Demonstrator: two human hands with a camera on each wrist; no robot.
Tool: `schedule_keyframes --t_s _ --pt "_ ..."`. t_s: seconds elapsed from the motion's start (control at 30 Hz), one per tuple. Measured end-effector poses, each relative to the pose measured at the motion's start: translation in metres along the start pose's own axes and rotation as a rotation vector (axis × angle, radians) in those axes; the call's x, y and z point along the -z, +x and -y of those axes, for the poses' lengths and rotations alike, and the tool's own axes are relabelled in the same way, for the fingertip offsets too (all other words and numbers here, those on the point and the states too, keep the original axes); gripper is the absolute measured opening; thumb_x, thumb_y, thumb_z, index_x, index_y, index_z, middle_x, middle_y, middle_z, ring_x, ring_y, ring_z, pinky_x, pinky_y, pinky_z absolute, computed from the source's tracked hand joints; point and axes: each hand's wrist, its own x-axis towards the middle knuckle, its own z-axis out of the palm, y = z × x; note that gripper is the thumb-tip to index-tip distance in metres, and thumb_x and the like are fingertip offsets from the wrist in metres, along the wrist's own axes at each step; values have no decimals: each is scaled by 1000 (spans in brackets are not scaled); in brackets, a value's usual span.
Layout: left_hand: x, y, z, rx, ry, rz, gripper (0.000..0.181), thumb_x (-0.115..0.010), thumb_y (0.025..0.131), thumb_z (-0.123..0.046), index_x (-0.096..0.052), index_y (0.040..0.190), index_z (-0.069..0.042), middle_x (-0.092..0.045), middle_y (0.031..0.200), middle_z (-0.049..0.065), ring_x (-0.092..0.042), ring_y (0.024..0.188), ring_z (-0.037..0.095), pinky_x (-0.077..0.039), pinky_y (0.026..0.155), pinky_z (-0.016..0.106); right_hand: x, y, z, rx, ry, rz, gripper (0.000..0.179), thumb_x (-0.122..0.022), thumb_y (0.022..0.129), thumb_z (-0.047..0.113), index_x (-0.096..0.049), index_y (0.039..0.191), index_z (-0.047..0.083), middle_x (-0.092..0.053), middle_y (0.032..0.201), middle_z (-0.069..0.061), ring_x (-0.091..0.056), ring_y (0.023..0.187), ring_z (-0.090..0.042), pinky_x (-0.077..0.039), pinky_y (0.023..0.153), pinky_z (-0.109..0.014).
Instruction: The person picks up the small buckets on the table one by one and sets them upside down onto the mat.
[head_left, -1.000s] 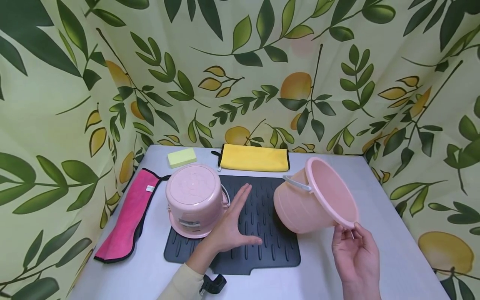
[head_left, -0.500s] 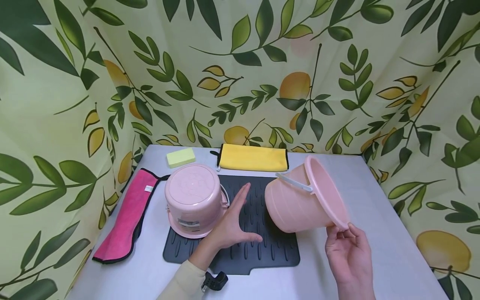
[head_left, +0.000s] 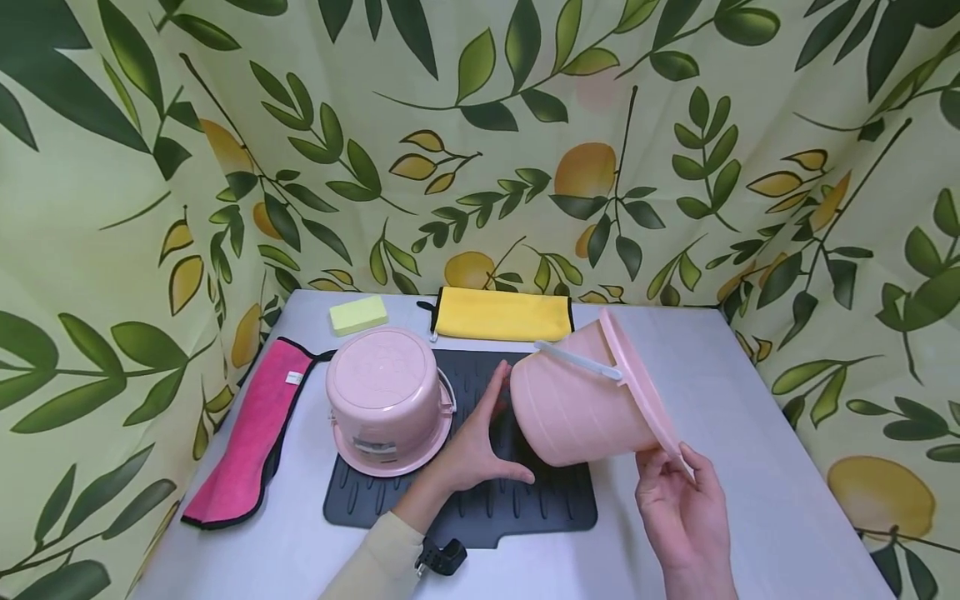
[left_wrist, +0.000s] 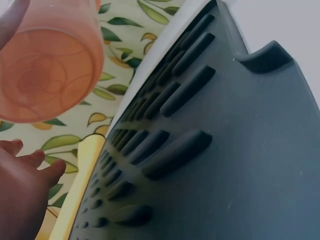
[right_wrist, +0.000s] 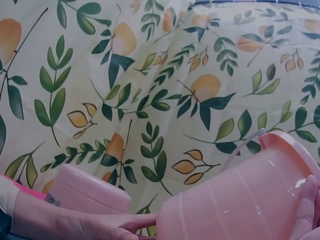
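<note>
A pink bucket (head_left: 577, 400) is tilted on its side above the drying mat, its mouth facing right and its pale handle lying across its wall. My right hand (head_left: 686, 508) pinches the lower rim between thumb and fingers. My left hand (head_left: 476, 450) is spread beside the bucket's base, thumb apart from the fingers; whether it touches the base I cannot tell. Seen from the left wrist, the round base (left_wrist: 45, 75) hangs above the fingers (left_wrist: 25, 175). Another pink bucket (head_left: 386, 392) stands upside down on the left of the dark ribbed mat (head_left: 540, 504).
A pink cloth (head_left: 251, 442) lies at the table's left edge. Towards the back are a pale yellow sponge (head_left: 358, 315) and a folded yellow cloth (head_left: 502, 314). Leaf-patterned fabric (head_left: 465, 167) walls in the white table (head_left: 780, 500) at the back and sides.
My right hand has moved left with the bucket, whose mouth has turned further away from view. My left hand has shifted slightly right, and the bucket's base is now close to its fingers.
</note>
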Motion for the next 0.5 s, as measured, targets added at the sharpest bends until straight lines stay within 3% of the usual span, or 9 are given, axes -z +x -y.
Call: schedule_keyframes --t_s 0.1,0.27,0.5 --pt "0 1 2 -2 -32 -5 152 -102 70 -10 6 175 -29 -10 181 -5 -15 165 16 -24 130 47 -2 0 -3 -3 6 -5 26 -49 115 12 -53 136 -2 -57 126 -14 -65 95 -30 -61 92 -29" --pt "-1 1 5 -4 -94 -1 153 -104 71 -18 7 174 -39 -12 180 -8 -15 165 17 -20 131 49 -2 -1 -6 -44 31 2 26 -48 115 13 -52 136 -2 -57 125 -14 -66 104 -31 -61 94 -29" --pt "-4 4 6 -36 -157 -4 162 -103 66 -1 14 173 -35 -14 180 -2 -18 164 22 -17 130 57 -3 0 -16 -39 8 -15 28 -48 115 14 -48 140 2 -55 131 -12 -65 107 -29 -59 97 -27"
